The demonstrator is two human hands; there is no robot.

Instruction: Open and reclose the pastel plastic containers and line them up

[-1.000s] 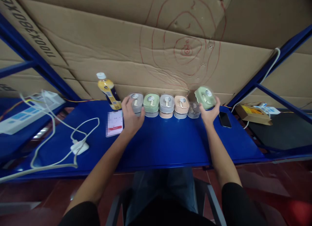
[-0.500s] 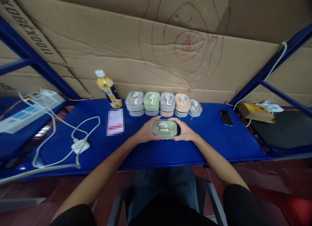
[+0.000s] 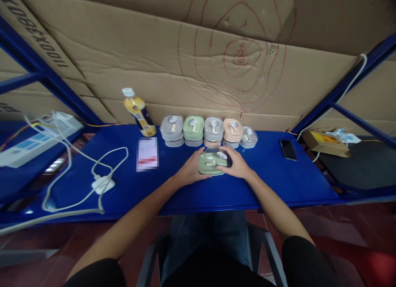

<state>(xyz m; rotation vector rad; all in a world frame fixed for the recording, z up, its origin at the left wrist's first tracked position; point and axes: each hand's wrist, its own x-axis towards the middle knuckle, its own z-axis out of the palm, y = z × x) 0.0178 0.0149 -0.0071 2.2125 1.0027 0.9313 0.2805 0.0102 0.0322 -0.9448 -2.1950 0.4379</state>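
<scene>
The left hand (image 3: 192,168) and the right hand (image 3: 235,164) were both grasping a green plastic box (image 3: 210,163) with a round white label on its top. The box was a little tilted, and it was held just above the middle of the blue desk (image 3: 272,179), very near the front of a row of stacked boxes (image 3: 208,130). In this row, from left to right, the colours were grey, green, grey, peach, and then a smaller grey one. To the left of the row stood a yellow drink bottle (image 3: 139,112), and a black phone (image 3: 288,149) lay on the desk at the right.
</scene>
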